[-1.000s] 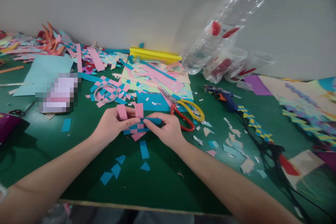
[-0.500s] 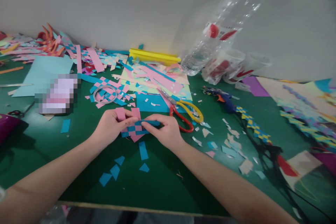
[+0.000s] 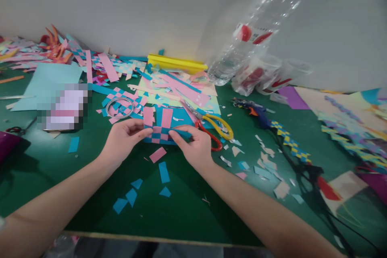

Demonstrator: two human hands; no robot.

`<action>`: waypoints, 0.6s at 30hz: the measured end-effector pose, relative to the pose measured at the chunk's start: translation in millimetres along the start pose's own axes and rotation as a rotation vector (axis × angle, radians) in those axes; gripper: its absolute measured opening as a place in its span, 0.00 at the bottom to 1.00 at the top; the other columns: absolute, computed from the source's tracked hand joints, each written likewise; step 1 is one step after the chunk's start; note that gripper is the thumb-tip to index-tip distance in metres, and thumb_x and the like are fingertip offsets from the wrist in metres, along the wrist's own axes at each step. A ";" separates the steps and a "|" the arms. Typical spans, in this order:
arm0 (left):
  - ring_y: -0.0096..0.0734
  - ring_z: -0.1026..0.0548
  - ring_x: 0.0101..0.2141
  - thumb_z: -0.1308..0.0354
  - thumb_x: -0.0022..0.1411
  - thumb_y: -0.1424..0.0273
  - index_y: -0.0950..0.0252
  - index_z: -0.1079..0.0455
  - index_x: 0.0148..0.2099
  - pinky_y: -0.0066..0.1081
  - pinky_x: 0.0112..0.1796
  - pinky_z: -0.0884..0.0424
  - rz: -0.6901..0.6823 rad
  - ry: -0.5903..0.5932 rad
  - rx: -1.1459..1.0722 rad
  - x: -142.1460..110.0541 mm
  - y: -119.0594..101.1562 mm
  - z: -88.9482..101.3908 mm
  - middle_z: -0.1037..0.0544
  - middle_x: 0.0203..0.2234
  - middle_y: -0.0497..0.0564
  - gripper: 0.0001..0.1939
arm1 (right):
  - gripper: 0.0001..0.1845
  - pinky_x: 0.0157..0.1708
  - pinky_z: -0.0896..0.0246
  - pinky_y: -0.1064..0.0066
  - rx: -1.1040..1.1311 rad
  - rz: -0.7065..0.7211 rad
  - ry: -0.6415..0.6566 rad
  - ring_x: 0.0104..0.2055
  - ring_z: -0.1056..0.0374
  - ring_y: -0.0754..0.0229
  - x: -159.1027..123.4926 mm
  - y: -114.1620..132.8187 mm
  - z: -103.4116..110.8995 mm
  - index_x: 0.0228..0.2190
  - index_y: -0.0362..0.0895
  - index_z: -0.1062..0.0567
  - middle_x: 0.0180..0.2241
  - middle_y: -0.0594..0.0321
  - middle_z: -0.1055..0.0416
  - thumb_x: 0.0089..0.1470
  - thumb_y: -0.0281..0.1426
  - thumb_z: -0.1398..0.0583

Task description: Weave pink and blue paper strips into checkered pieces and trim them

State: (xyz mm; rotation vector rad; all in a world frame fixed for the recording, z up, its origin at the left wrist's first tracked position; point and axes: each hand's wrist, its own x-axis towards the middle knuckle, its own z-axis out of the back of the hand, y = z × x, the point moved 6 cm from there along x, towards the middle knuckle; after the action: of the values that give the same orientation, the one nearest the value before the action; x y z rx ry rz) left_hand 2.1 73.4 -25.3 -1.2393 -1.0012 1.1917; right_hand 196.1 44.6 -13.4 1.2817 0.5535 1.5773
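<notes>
Between my hands is a small checkered weave of pink and blue paper strips (image 3: 160, 134). Two pink strip ends stick up from its top edge, and blue ends reach out to the right. My left hand (image 3: 125, 135) pinches its left side with thumb and fingers. At the right side, my right hand (image 3: 195, 145) closes thumb and fingertips on the weave and its blue strip. Just below lie a loose pink piece (image 3: 157, 155) and a blue piece (image 3: 164, 172). Scissors (image 3: 216, 125) with one yellow and one red handle rest beyond my right hand.
A silver ring (image 3: 120, 108) lies on checkered paper. A blurred phone (image 3: 66, 107) sits at left. At right are a blue glue gun (image 3: 260, 115) with its cord and scattered scraps. A tall plastic bottle (image 3: 250, 40) and plastic cups (image 3: 286, 74) stand by the wall.
Both hands have raised the weave slightly and spread apart along it, turning it level. A pink piece now lies on the table below the weave.
</notes>
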 end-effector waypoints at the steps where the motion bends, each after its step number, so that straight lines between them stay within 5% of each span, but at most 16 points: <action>1: 0.32 0.21 0.33 0.31 0.50 0.60 0.65 0.24 0.35 0.28 0.36 0.26 -0.001 -0.005 0.002 0.2 -0.2 0.3 0.19 0.29 0.49 0.15 | 0.06 0.29 0.30 0.75 0.002 0.002 -0.003 0.28 0.26 0.63 -0.3 -0.1 0.1 0.28 0.47 0.21 0.26 0.67 0.22 0.53 0.35 0.36; 18: 0.30 0.23 0.30 0.28 0.43 0.58 0.64 0.21 0.31 0.28 0.36 0.27 0.091 -0.069 -0.008 -0.6 2.2 2.8 0.18 0.27 0.48 0.16 | 0.07 0.26 0.30 0.74 0.027 -0.016 -0.015 0.26 0.26 0.63 1.2 -4.1 1.8 0.27 0.46 0.21 0.25 0.66 0.22 0.52 0.36 0.35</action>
State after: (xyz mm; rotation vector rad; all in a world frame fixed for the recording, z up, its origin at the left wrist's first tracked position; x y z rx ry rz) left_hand -0.9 73.1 -27.2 -1.2682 -1.0100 1.3096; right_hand 199.4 46.9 -15.6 1.3049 0.5760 1.5510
